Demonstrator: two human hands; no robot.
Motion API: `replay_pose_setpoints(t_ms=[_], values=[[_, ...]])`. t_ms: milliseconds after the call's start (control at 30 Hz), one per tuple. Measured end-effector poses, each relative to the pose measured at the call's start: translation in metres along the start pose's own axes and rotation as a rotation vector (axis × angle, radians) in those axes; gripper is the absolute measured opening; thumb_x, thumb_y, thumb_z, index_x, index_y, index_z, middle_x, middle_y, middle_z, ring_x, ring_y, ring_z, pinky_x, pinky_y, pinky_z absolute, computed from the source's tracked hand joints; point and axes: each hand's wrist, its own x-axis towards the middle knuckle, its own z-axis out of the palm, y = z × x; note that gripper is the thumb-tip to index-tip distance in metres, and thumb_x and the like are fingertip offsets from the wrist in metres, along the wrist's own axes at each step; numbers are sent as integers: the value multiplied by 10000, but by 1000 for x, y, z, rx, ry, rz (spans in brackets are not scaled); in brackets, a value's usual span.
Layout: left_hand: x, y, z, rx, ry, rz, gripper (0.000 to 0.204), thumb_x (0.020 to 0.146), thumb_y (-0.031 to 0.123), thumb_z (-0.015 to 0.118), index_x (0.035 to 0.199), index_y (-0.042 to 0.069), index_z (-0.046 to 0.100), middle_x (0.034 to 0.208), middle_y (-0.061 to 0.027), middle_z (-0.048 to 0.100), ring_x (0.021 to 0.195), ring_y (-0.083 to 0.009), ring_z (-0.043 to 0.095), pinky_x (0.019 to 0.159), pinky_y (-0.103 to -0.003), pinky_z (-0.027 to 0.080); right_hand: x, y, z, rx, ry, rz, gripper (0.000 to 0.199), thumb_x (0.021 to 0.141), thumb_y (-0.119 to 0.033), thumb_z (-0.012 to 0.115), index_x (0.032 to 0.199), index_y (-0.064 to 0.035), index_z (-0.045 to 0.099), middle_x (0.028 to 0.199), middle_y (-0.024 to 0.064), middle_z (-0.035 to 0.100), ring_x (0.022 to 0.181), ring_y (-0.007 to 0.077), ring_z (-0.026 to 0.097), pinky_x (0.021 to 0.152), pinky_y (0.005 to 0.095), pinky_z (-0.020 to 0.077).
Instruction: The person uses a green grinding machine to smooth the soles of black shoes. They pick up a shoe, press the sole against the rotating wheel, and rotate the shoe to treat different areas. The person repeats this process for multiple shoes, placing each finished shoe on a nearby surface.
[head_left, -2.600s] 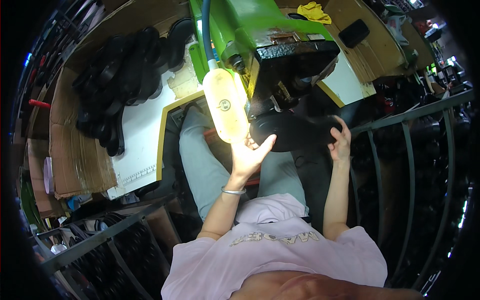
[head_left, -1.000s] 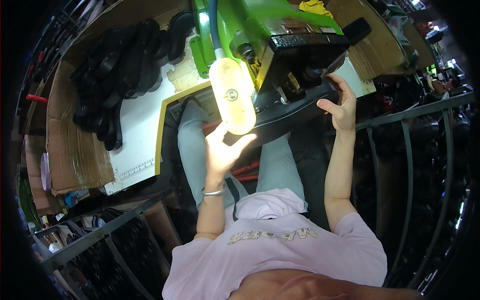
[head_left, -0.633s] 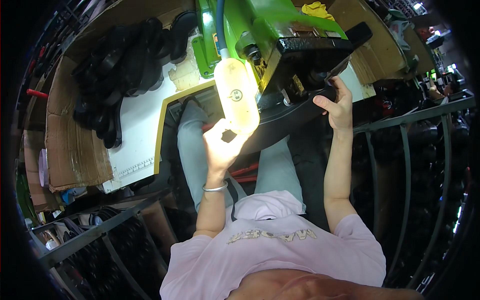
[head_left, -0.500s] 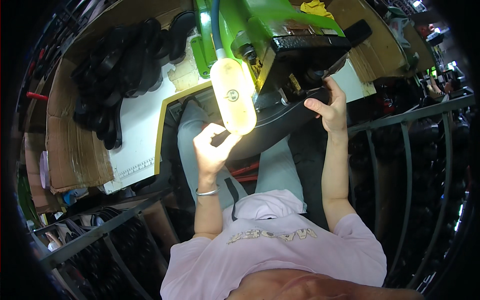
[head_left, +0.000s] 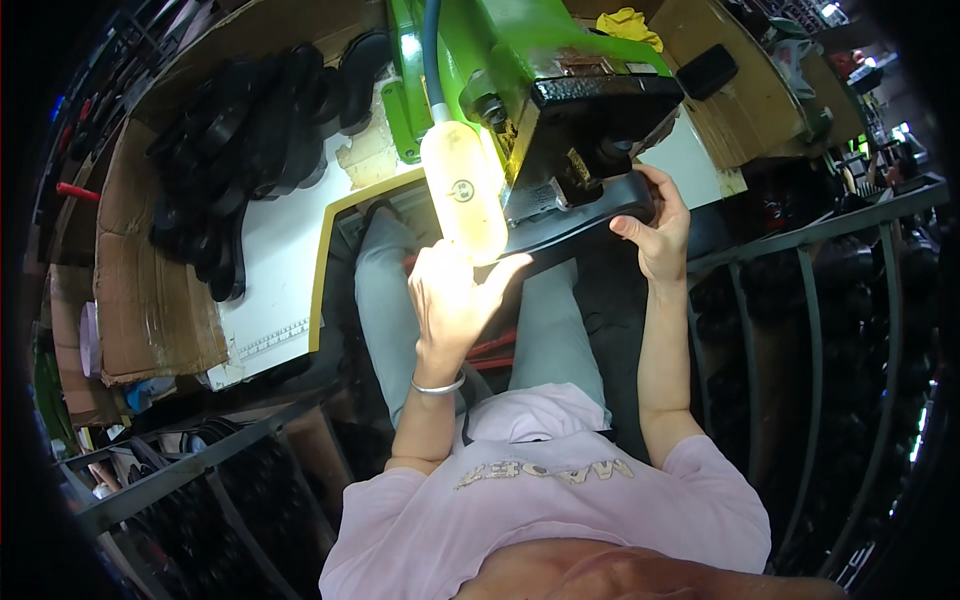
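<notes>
A black shoe sole [head_left: 575, 226] lies slantwise under the black head of a green machine [head_left: 540, 35], which looks like a sole-stitching machine. My right hand [head_left: 662, 228] grips the sole's right end, thumb on the near side and fingers curled round the far side. At the left end is my left hand [head_left: 448, 305], its thumb stretched along the sole's near edge. Its fingertips are partly lost in glare and behind the lit yellowish lamp [head_left: 465, 190]; it appears to hold the sole there. The sole's far side is hidden by the machine head.
Black soles or sandals [head_left: 250, 130] are heaped in a cardboard box [head_left: 160, 290] on the white, yellow-edged table [head_left: 270, 290]. A yellow cloth [head_left: 630, 27] and a small black block [head_left: 707, 72] are at the far right. Metal racks [head_left: 815, 300] flank me on both sides.
The sole has turned and now shows more of its upper edge. My left hand has shifted right, its thumb swinging out from a pinch. My right hand has moved slightly down.
</notes>
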Motion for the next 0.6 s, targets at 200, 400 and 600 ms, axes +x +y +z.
replay_pose_setpoints(t_ms=[200,400,600], values=[[18,4,-9,-176,36,65,345,653,211,891,839,20,672,698,-88,663,593,-212,617,628,-309,509,3,2,4,64,9,78,629,668,-51,865,1207,22,548,1038,77,605,917,132,596,795,237,507],[14,-24,-34,-256,-78,-91,331,629,217,891,776,22,666,725,-108,670,645,-202,657,625,-296,512,-11,5,32,52,-28,113,600,675,-58,853,1175,30,534,1025,89,629,929,140,597,835,262,490],[7,-45,-52,-230,-121,-69,321,614,164,888,767,9,653,705,-94,661,629,-185,643,611,-273,493,-29,7,57,-22,-34,28,561,697,-78,851,1143,24,525,1038,104,643,957,155,612,875,291,488]])
